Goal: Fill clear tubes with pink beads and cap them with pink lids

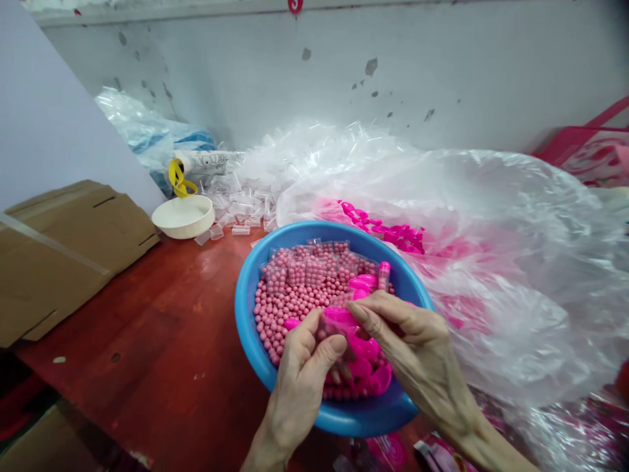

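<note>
A blue plastic basin (244,321) sits on the table, holding a mass of loose pink beads (285,308). Several small clear packets of beads (314,270) lie at its far side, and bright pink plastic pieces (366,357) lie near the front. Over the basin, my left hand (297,387) and my right hand (417,347) both pinch a small clear plastic packet (337,321) between finger and thumb. Its exact contents are hard to tell. My hands hide the basin's near middle.
The red-brown wooden tabletop (147,328) runs left to a flattened cardboard sheet (73,255). Behind stand a white round dish (183,216) and a heap of small clear plastic tubes (246,203). A large plastic sheet (491,262) with a pink plastic chain (388,229) lies right.
</note>
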Tool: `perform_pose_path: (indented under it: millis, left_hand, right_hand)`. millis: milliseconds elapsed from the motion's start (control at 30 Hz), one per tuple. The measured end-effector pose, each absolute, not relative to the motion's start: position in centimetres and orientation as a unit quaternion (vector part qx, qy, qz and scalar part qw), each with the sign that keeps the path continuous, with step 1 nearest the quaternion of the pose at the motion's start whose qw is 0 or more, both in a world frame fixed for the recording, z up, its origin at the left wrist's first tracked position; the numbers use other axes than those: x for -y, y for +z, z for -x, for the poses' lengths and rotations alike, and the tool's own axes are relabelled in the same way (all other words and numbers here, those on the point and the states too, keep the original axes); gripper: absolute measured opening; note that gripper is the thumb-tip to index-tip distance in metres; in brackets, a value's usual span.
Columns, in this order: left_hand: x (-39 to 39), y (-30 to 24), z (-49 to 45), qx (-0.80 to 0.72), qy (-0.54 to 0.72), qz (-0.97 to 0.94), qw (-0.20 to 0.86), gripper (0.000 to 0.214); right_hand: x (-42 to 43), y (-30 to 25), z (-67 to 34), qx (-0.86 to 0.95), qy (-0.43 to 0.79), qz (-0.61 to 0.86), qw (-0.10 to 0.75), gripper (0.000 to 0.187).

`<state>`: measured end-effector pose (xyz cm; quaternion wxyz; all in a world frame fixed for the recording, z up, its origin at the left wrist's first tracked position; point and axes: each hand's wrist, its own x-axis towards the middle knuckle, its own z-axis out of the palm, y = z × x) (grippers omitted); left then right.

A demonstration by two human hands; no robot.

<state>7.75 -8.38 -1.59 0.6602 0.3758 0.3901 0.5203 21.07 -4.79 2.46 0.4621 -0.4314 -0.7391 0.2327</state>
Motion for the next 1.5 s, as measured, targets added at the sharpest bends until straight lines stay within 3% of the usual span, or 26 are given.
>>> perform_pose_path:
  millis: [267, 600, 833, 1200, 1500]
  left_hand:
    - [8.6, -1.1, -7.7, -0.41, 0.525, -0.397, 0.632, 0.014]
    - [8.6, -1.1, -7.6, -0.367, 0.534, -0.363, 0.669, 0.01]
    - [8.7, -1.3, -7.6, -0.379, 0.513, -0.366, 0.677, 0.014]
    - [8.4, -1.0, -7.9, -0.423, 0.491, -0.288, 0.705, 0.051]
    - [8.3, -0.8, -7.7, -0.398, 0.487, -0.271, 0.728, 0.056]
  right_hand:
    - [6.3, 1.3, -20.2, 0.75, 0.086, 0.41, 0.512, 0.016]
    - [6.3, 1.2, -20.4, 0.745, 0.119, 0.405, 0.517, 0.015]
    - [6.5, -0.5, -21.2, 0.782, -0.03, 0.382, 0.492, 0.027]
    - [5.6, 0.9, -21.8, 0.805, 0.076, 0.357, 0.467, 0.018]
    - [5.4, 1.1, -22.0, 0.804, 0.121, 0.353, 0.463, 0.016]
